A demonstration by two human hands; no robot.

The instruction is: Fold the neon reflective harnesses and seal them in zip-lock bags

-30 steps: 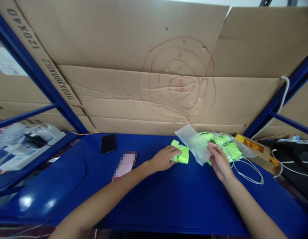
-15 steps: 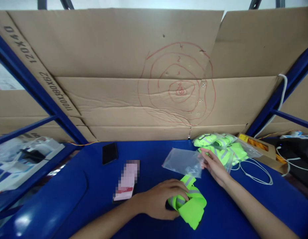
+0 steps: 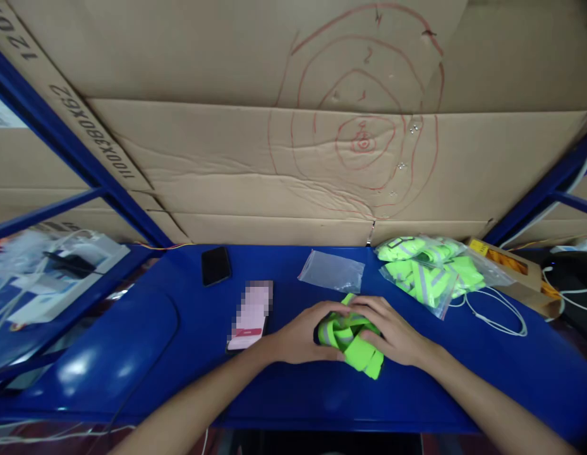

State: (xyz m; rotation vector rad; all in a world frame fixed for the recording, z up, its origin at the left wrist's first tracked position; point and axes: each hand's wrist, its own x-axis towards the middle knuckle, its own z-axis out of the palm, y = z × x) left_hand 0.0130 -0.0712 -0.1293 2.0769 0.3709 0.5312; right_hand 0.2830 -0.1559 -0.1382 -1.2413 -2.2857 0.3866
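A bundle of neon-green strapping with silver reflective stripes (image 3: 363, 355) lies loosely folded on the blue table (image 3: 284, 395). My left hand (image 3: 305, 333) curls round its left side, fingers over the top and thumb near the lower edge. From the right, my right hand (image 3: 393, 330) grips the same bundle, its fingers on the upper part and thumb across the front. Parts of the folds are hidden under the fingers. Just behind the hands, a clear plastic bag (image 3: 332, 272) lies flat on the table, touched by neither hand.
Bagged green reflective straps (image 3: 423, 275) are piled at the back right, beside a white cable (image 3: 504, 309) and an open cardboard box (image 3: 525, 281). Left of the hands lie a phone with a lit screen (image 3: 251, 313) and a dark phone (image 3: 216, 265). Cardboard (image 3: 217, 151) walls the back.
My right hand has left the plastic bag and come down to the green bundle, joining my left hand. The bag now lies flat. The camera view has shifted.
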